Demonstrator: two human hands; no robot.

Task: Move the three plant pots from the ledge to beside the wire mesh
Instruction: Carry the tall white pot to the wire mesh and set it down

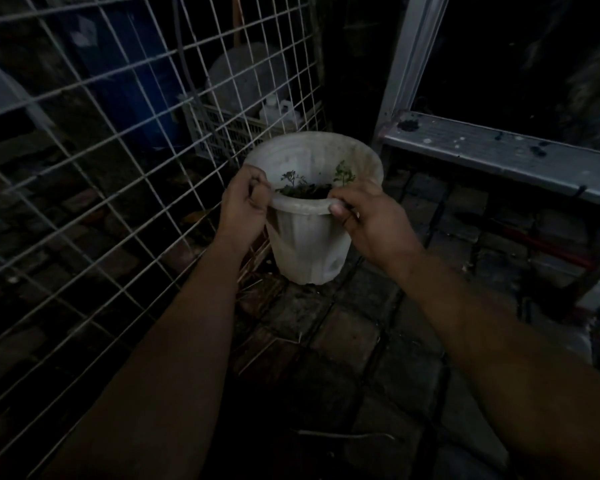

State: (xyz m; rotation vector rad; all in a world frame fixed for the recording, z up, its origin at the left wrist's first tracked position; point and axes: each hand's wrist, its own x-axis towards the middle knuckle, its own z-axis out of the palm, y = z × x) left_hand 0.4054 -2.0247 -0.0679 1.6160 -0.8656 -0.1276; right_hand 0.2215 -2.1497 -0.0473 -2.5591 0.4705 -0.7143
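Pot (312, 233), white, seedlings inside, held at rim: left hand (245, 202) at 9 o'clock, right hand (364, 218) at 3, fingers clamped. Base at paving beside wire mesh (94, 168). Ledge (499, 154) at 2 o'clock bare; other 2 pots unseen, so progress unclear.

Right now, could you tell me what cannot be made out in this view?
- Head view: whether the white pot, gripped at its rim by the left hand and right hand, touches the paving; too dark.
- Other two pots: not in frame.
- Ledge: cut off at the right edge.
- Items behind the wire mesh: dim, blurred.
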